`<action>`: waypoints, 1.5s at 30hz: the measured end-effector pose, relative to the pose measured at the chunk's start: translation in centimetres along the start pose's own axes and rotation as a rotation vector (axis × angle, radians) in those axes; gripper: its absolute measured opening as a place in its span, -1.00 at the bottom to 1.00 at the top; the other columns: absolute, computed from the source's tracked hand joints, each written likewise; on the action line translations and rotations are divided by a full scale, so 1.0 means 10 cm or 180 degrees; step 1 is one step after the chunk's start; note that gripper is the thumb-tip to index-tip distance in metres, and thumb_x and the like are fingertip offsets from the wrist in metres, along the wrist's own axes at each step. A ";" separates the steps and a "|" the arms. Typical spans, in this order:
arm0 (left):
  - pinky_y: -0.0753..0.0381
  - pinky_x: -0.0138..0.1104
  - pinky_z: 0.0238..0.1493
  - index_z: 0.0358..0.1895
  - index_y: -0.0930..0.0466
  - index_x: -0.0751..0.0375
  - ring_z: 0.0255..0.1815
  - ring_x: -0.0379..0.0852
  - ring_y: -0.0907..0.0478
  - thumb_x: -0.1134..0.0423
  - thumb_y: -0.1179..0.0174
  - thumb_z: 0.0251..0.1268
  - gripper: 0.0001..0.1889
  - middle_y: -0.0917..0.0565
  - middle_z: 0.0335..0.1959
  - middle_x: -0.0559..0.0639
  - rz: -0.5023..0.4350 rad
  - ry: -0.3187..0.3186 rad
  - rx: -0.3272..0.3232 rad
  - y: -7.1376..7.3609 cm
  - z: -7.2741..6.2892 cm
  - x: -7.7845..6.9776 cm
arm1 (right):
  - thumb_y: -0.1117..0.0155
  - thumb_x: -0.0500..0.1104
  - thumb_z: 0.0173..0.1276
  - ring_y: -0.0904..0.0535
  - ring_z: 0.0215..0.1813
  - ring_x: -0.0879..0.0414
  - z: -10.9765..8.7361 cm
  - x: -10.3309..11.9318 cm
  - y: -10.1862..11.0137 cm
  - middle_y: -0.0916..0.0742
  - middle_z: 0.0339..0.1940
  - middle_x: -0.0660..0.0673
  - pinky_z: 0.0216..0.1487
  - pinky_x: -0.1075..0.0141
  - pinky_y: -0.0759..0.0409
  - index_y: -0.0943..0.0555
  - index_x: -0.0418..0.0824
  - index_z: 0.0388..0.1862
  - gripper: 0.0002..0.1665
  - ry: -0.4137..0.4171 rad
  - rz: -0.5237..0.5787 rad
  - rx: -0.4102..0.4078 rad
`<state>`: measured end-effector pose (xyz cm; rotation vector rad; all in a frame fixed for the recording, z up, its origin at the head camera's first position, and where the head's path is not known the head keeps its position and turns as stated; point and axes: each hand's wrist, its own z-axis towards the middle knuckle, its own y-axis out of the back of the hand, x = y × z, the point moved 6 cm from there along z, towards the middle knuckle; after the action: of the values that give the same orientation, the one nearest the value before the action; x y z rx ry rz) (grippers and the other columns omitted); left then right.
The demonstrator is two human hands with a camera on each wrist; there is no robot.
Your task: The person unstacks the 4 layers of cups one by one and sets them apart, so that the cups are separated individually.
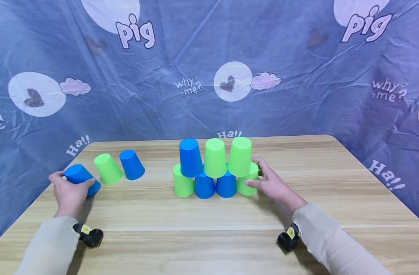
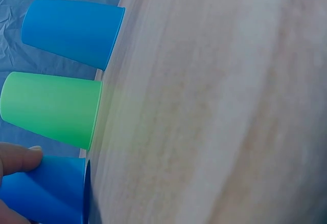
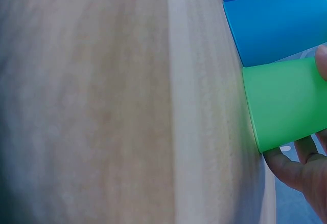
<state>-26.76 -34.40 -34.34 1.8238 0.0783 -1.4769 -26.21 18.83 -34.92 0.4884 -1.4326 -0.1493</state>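
Note:
At the left of the table my left hand [image 1: 70, 193] grips an upside-down blue cup [image 1: 79, 174], thumb on one side and fingers on the other. The left wrist view shows this blue cup [image 2: 51, 191] with its open rim partly visible. My right hand [image 1: 269, 181] holds the green cup [image 1: 248, 185] at the right end of a stack's bottom row. Its thumb and fingers lie around that green cup [image 3: 286, 104] in the right wrist view. Above the bottom row stand a blue cup [image 1: 190, 158] and two green cups [image 1: 215, 158], all upside down.
An upside-down green cup [image 1: 107, 169] and another blue cup [image 1: 131, 165] stand just right of my left hand. The bottom row also has a green cup [image 1: 183, 182] at its left end and two blue cups [image 1: 204, 187] between. A printed blue cloth [image 1: 202, 107] hangs behind the wooden table [image 1: 181, 236].

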 end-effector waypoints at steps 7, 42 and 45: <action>-0.03 0.19 0.33 0.39 0.44 0.08 0.42 0.36 0.12 0.25 -0.16 0.17 -0.05 0.14 0.42 0.43 0.0033 0.0069 0.0087 -0.03 0.02 0.04 | -0.25 -0.30 0.18 -0.32 0.20 -0.25 -0.01 -0.01 0.01 -0.41 0.18 -0.33 0.24 -0.20 -0.23 -0.09 -0.21 0.33 -0.20 0.0020 0.0015 -0.0028; -0.08 -0.38 0.28 0.30 -0.07 -0.02 0.25 -0.21 -0.10 0.34 -0.17 0.08 -0.30 -0.18 0.18 -0.09 -0.0830 -0.1667 -0.0848 0.05 -0.55 -0.92 | -0.26 -0.27 0.19 -0.31 0.21 -0.23 -0.01 0.01 0.00 -0.41 0.18 -0.32 0.24 -0.21 -0.21 -0.09 -0.19 0.34 -0.20 -0.0004 0.0033 0.0005; -0.10 -0.41 0.28 0.29 -0.08 0.00 0.21 -0.22 -0.14 0.36 -0.16 0.09 -0.32 -0.19 0.11 -0.17 -0.0996 -0.1730 -0.0790 0.02 -0.61 -0.98 | -0.26 -0.26 0.19 -0.30 0.22 -0.24 -0.01 0.01 0.00 -0.40 0.20 -0.32 0.24 -0.22 -0.20 -0.09 -0.18 0.34 -0.19 -0.0025 0.0027 0.0014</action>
<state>-24.95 -27.01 -25.73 1.2044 0.2734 -2.0362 -26.07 18.81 -34.87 0.4858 -1.4429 -0.1415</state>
